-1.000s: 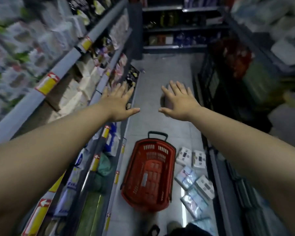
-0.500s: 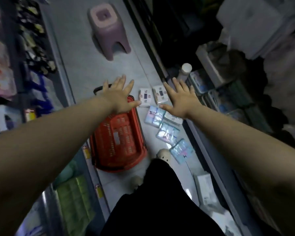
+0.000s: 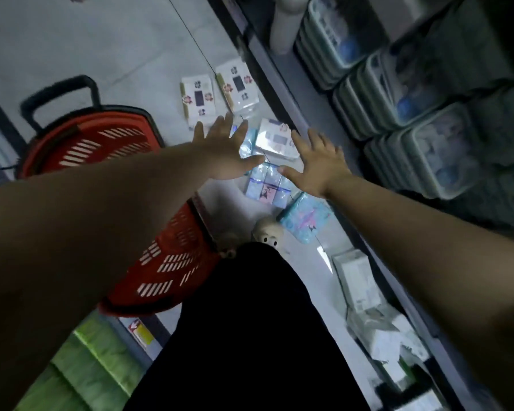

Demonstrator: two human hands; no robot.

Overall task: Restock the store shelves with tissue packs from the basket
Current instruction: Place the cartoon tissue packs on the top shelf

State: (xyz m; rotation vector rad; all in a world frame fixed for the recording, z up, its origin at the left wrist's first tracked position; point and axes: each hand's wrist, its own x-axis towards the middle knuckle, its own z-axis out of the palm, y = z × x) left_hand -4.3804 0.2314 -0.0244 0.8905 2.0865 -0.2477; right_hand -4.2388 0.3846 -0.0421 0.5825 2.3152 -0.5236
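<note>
Left hand point(image 3: 229, 149) out over the aisle floor point(image 3: 101, 40), palm down, fingers straight and spread wide, gripping nothing. Right hand point(image 3: 318, 164) just beside it, equally flat and splayed, nothing held. Thumbs near each other, not touching.

Under and around the two hands, tissue packs loose on the floor:
- two white flower-print packs point(image 3: 198, 100) side by side beyond the left fingertips
- a white pack point(image 3: 275, 140) between the hands
- a blue pack point(image 3: 266, 185) just below the thumbs
- a pale blue pack point(image 3: 306, 218) nearer the feet, beside a pale shoe point(image 3: 267, 232)

Hard to say whether the fingertips touch any pack or hover above.

Red basket point(image 3: 107, 143) on the floor to the left of the packs, black handle point(image 3: 60, 96) at its far end, much of its inside hidden by the left forearm.

To the right, bottom shelf point(image 3: 269, 81) along the aisle, with wrapped bundles point(image 3: 428, 149) stacked in rows and a white cylindrical container point(image 3: 285, 25) at the far end. Closer in, white boxes point(image 3: 358, 280) by the shelf edge. Green packs point(image 3: 92, 363) at lower left. Black clothing point(image 3: 250, 321) across the lower middle.
</note>
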